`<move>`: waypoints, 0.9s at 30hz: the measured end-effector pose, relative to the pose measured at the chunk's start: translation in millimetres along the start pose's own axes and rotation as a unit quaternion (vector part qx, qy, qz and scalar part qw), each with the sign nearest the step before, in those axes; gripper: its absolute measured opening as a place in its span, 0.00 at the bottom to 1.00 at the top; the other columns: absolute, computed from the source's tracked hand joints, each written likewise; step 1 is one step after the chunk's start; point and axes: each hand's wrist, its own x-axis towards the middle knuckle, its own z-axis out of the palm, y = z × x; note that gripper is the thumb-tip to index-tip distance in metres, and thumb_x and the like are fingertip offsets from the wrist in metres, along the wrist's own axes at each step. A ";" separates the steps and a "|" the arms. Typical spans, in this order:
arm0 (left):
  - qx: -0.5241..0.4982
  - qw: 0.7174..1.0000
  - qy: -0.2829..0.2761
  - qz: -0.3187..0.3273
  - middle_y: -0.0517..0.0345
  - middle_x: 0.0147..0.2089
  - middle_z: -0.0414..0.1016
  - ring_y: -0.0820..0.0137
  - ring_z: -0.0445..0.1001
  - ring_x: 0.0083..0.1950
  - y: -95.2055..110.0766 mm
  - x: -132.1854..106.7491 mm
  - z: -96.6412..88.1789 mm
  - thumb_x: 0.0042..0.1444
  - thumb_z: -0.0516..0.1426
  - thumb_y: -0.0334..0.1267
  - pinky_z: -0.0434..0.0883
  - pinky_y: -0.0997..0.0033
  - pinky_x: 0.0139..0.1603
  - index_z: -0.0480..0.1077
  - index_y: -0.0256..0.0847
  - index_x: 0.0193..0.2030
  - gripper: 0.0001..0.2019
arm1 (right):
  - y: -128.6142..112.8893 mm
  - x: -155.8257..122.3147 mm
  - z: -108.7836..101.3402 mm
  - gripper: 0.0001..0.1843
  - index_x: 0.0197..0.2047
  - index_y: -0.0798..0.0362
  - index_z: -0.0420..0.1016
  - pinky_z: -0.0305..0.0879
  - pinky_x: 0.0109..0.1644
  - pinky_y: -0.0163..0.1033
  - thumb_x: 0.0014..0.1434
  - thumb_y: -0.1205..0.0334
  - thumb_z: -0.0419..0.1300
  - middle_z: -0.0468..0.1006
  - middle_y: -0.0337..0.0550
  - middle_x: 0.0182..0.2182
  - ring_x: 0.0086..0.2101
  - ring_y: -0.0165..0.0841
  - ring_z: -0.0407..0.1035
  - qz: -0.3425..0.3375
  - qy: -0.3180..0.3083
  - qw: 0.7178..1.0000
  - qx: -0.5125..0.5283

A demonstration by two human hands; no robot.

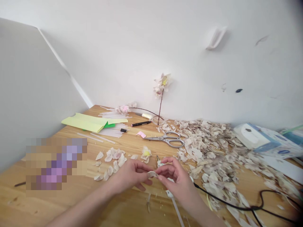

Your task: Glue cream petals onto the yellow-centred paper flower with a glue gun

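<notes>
- Pinching a pale petal (151,174) in the head view, just below the center of the frame, both hands at once: left hand (131,175) has its fingertips on the petal's left end, right hand (176,178) grips the right end between thumb and fingers.
- That petal's a whitish, thin little thing, kinda curved, arching up a bit in the middle. Fingers cover its ends, so can't tell the full outline.
- Just above the hands, near center: a small flower head (146,154), cream petals around a yellow middle.
- Left of it, some loose petals (115,154), off-white with a faint pinkish tint.
- Right side of the frame is a huge petal heap (208,142), beige and papery, kinda crinkled looking.
- Silver scissors (169,138) lie right of center, blades pointing left.
- Upper center, a finished-looking blossom (163,82) stands on a thin brown stem, pale with a yellow heart.
</notes>
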 end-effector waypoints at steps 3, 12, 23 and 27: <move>0.040 0.998 0.033 0.034 0.50 0.34 0.80 0.61 0.77 0.40 -3.6 1.4 4.6 0.46 0.59 0.39 0.73 0.71 0.31 0.76 0.36 0.38 0.13 | -0.5 -0.1 0.7 0.15 0.38 0.48 0.59 0.66 0.35 0.38 0.49 0.70 0.58 0.77 0.36 0.28 0.31 0.33 0.73 0.002 -0.005 1.000 0.005; 0.022 1.000 -0.008 0.007 0.53 0.36 0.80 0.63 0.78 0.40 0.3 0.2 0.6 0.47 0.59 0.37 0.72 0.74 0.31 0.76 0.38 0.39 0.12 | -2.0 0.9 -0.6 0.13 0.38 0.48 0.60 0.65 0.36 0.39 0.50 0.69 0.58 0.79 0.37 0.29 0.32 0.34 0.73 -0.005 0.023 0.999 -0.049; 0.012 0.995 0.054 0.081 0.54 0.31 0.77 0.63 0.76 0.38 -10.9 9.6 4.7 0.44 0.61 0.42 0.73 0.72 0.28 0.74 0.35 0.34 0.13 | 9.1 7.7 -0.7 0.15 0.37 0.48 0.58 0.64 0.33 0.36 0.49 0.65 0.60 0.78 0.35 0.28 0.31 0.32 0.73 0.032 0.007 0.997 0.066; 0.007 0.995 0.068 0.075 0.55 0.28 0.77 0.63 0.77 0.36 -11.0 9.3 3.3 0.45 0.60 0.41 0.73 0.72 0.27 0.74 0.35 0.32 0.11 | 1.7 9.0 -10.2 0.13 0.38 0.48 0.59 0.66 0.39 0.39 0.51 0.65 0.59 0.77 0.39 0.33 0.36 0.33 0.72 0.008 -0.016 1.000 0.009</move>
